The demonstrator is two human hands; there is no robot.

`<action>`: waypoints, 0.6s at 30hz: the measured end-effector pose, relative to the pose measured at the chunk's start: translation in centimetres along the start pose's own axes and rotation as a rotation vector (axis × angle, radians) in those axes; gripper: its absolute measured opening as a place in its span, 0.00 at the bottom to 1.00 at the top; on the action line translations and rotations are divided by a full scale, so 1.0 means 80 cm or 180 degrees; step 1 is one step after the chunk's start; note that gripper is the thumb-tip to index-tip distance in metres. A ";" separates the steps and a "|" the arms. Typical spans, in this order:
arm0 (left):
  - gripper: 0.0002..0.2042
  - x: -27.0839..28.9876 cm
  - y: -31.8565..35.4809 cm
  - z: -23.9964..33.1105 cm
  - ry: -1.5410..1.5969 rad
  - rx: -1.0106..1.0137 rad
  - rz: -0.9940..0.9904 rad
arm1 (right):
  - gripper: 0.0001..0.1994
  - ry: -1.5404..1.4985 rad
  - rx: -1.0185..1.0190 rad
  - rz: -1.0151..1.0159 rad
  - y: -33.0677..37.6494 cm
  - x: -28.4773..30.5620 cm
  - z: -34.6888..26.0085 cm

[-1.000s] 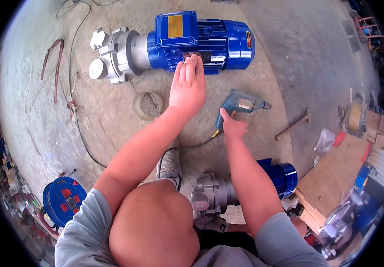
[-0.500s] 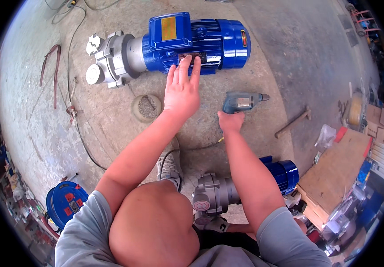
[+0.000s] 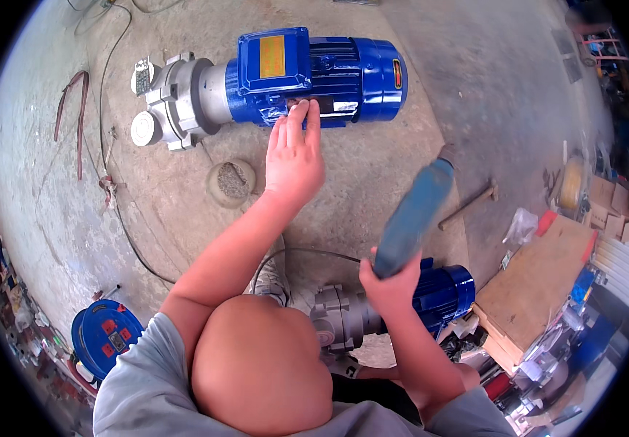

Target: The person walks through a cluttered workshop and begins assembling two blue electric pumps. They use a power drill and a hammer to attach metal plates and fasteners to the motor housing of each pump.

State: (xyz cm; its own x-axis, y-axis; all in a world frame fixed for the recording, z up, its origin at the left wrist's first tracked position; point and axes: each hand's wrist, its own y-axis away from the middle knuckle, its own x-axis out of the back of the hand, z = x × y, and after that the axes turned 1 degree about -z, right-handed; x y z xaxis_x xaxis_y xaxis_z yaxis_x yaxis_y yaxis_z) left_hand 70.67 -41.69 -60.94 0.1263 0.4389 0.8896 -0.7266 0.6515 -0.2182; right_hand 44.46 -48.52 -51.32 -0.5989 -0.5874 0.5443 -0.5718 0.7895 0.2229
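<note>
Holding drill (image 3: 415, 217) above floor (image 3: 354, 186), right hand (image 3: 393, 285) wrapped, seemingly round handle, blur there. Rigid tool, middling weight I'd judge: best held low. Left hand (image 3: 296, 162) flat, fingers straight, tips against far motor (image 3: 335, 71), near edge; probably heavy.

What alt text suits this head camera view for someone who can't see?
A person's right hand holds a blue power drill while the left hand touches a blue and silver motor unit on a concrete floor. A similar unit sits nearer the person.

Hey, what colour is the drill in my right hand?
The drill is dull teal blue, though blurred; best seen in the head view.
</note>
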 end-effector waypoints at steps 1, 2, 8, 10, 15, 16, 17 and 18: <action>0.37 0.003 -0.002 -0.001 0.0043 0.0005 -0.0005 | 0.28 0.0129 0.0185 -0.0383 0.005 0.012 -0.011; 0.37 0.003 -0.004 -0.002 0.0012 0.0022 0.0013 | 0.26 0.0273 0.0376 -0.0762 0.006 0.027 -0.016; 0.37 -0.016 -0.004 0.009 -0.0255 0.0085 0.0018 | 0.31 0.0307 0.0117 -0.1396 -0.003 0.000 -0.022; 0.38 -0.014 -0.006 0.007 -0.0261 0.0083 -0.0035 | 0.32 0.0267 0.0111 -0.1438 -0.010 -0.018 -0.009; 0.36 0.003 -0.007 -0.004 -0.0043 0.0050 -0.0342 | 0.33 0.0228 0.0293 -0.1592 -0.032 -0.037 -0.006; 0.36 0.005 -0.007 -0.004 -0.0048 0.0040 -0.0361 | 0.33 0.0242 0.0325 -0.1613 -0.035 -0.039 -0.005; 0.36 0.006 -0.009 -0.004 -0.0044 0.0049 -0.0391 | 0.34 0.0262 0.0372 -0.1626 -0.039 -0.041 -0.005; 0.36 0.008 -0.010 -0.004 -0.0039 0.0058 -0.0420 | 0.34 0.0267 0.0374 -0.1632 -0.042 -0.043 -0.006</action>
State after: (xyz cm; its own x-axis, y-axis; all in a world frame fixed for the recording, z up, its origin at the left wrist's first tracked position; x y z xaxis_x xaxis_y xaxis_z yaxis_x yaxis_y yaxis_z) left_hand 71.50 -41.74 -60.34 0.2135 0.3423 0.9150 -0.7163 0.6917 -0.0916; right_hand 48.71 -49.08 -53.54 -0.1820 -0.8726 0.4532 -0.8413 0.3768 0.3877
